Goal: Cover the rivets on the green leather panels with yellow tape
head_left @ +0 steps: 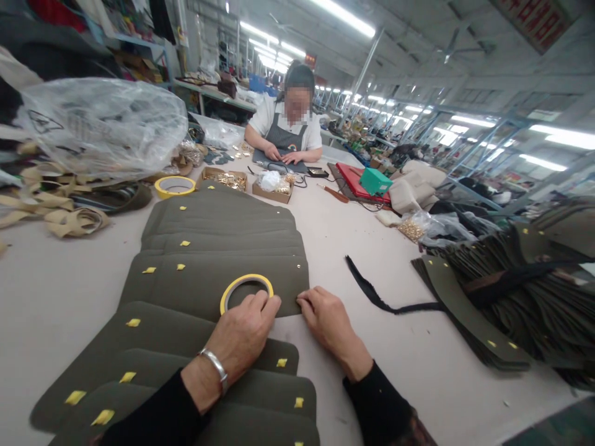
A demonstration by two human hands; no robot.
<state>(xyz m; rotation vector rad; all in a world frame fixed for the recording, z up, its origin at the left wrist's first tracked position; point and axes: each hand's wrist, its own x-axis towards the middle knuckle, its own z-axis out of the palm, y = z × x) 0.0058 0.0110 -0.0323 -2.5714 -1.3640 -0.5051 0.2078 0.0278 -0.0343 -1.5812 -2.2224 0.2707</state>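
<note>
My left hand (246, 328), with a silver bracelet at the wrist, is closed on a roll of yellow tape (246, 278). The roll is tilted over an olive-green panel (195, 297). At that panel's right edge my right hand (330, 328) is closed, thumb and forefinger pinched together on its corner. Whatever lies between those fingertips is hidden. Similar panels overlap in a row beneath and beyond my hands, several bearing small yellow tape tabs (133, 323). Small shiny dots (298, 266) show near the right edges of the farther panels.
A second yellow tape roll (175, 188) lies beyond the panels, beside boxes of metal parts (227, 179). A black strip (372, 294) runs toward stacked olive pieces (474, 310) at right. Tan straps (74, 220) lie left. Across the table a co-worker (288, 133) handles dark material.
</note>
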